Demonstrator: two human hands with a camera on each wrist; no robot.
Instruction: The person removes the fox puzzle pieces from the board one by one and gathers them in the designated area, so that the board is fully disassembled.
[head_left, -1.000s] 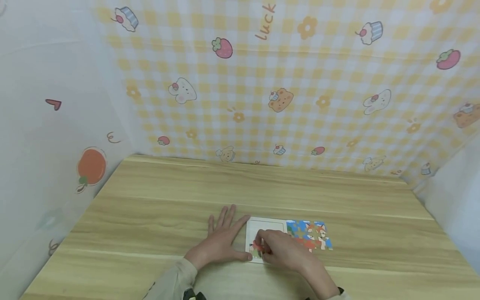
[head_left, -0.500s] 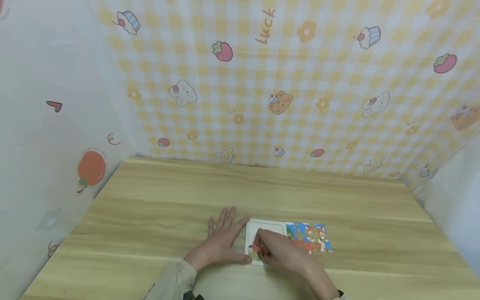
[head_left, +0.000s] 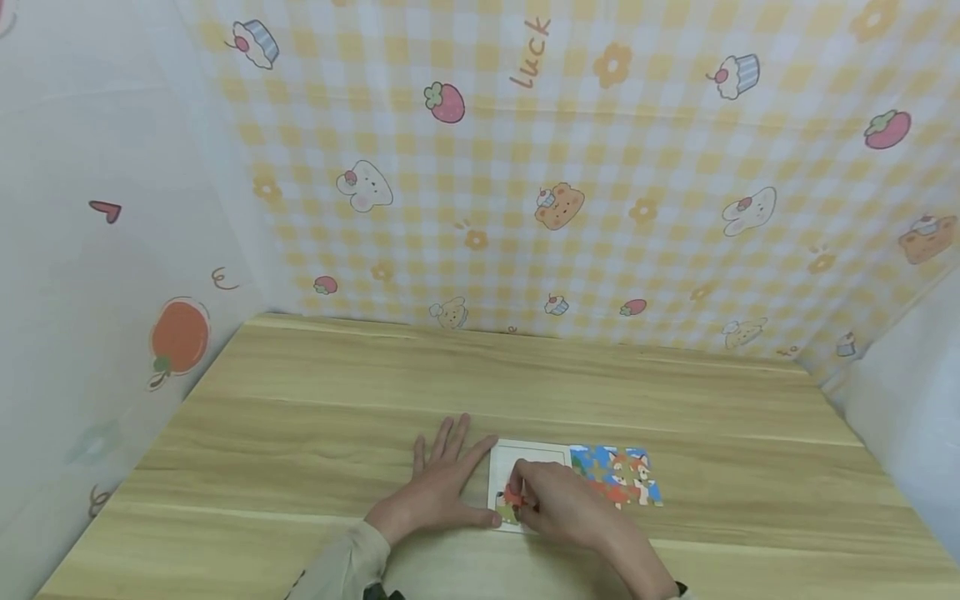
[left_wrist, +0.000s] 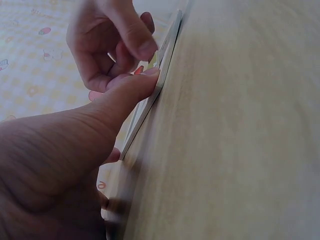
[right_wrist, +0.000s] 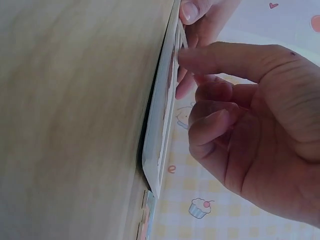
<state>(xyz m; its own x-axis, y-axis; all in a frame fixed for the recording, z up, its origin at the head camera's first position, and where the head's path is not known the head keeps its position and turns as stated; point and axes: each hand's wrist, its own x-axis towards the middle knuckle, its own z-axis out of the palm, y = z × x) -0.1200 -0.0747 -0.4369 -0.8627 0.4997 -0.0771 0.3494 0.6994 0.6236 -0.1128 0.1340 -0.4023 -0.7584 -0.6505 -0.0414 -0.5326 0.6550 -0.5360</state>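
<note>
A white puzzle tray [head_left: 536, 450] lies flat on the table, with coloured pieces in its near left corner. My left hand [head_left: 435, 492] spreads along its left side. The left index fingertip touches the far left corner and the thumb [left_wrist: 132, 90] presses the near left one. Over the tray, my right hand [head_left: 562, 500] has its fingers curled and pinches a puzzle piece [right_wrist: 183, 36] between thumb and index finger, low over that near left corner. Orange and green printing [head_left: 512, 498] shows beside the fingertips. The right hand covers much of the tray.
Against the tray's right side lies a partly joined picture of loose puzzle pieces [head_left: 611, 471], with foxes on blue and orange. The wood-grain table [head_left: 337, 367] extends to a yellow checked cloth [head_left: 495, 167] at the back.
My left hand stays on the tray's edge. The fingers of my right hand shift slightly at the near left corner, and the piece there shows more orange. The head view tilts a little.
</note>
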